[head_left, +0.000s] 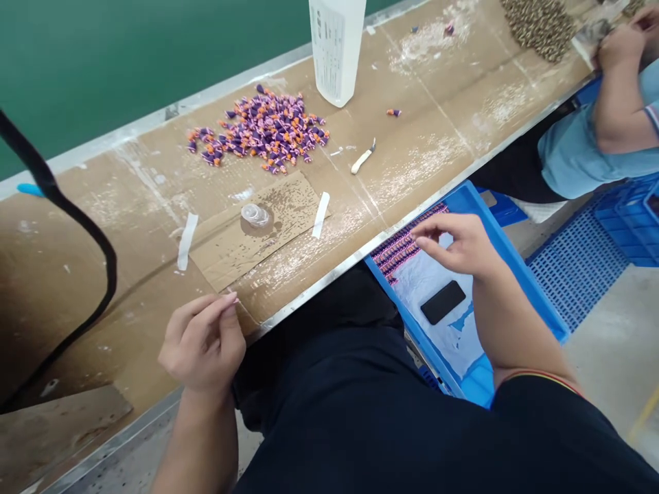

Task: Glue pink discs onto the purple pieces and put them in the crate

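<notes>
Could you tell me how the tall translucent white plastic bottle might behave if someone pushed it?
The tall translucent white plastic bottle would probably tip if pushed high up, being much taller than its base is wide. Its smooth, flat-sided plastic looks likely to slide rather than roll.

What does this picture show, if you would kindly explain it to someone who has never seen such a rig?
There is no robot here: one camera, worn on a person's head, looks forward and down at two bare hands. On the worktable lie a pile of small purple, pink and orange pieces and a cardboard sheet bearing a small clear container; a white bottle stands behind. The left hand pinches something tiny and pinkish. The right hand is over a blue crate; I cannot tell whether it holds anything.
</notes>
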`<state>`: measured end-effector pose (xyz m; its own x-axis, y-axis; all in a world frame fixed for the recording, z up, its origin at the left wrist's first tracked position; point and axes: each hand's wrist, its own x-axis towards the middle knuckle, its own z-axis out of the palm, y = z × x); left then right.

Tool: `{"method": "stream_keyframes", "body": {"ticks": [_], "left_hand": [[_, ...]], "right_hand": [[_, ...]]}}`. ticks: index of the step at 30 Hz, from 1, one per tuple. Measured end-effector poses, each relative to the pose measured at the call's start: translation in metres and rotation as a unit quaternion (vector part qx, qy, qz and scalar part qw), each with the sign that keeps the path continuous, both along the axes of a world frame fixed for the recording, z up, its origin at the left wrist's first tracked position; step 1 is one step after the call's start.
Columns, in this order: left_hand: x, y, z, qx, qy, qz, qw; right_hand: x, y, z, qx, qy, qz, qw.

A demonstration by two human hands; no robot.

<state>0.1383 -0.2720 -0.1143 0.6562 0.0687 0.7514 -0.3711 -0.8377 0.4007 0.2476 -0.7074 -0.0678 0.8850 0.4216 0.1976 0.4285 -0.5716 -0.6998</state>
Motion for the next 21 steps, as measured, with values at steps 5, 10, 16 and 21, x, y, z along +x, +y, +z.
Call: {"method": "stream_keyframes", "body": {"ticks": [5,10,16,21], "left_hand": [[0.019,0.008,0.034,-0.016,-0.045,-0.069,0.996],[0.034,0.0,0.081,-0.076,-0.077,-0.059,0.992],[0.06,0.006,0.093,-0.089,-0.057,-0.043,0.993],[0.074,0.007,0.054,-0.13,-0.054,-0.022,0.99]], "right_hand": [[0.057,0.057,0.024,0.078,-0.059,-0.001,0.995],[0.125,0.136,0.033,0.19,-0.066,0.009,0.98],[0.184,0.229,0.017,0.197,-0.138,0.011,0.971],[0.175,0.262,-0.018,-0.02,-0.181,0.037,0.983]]}}
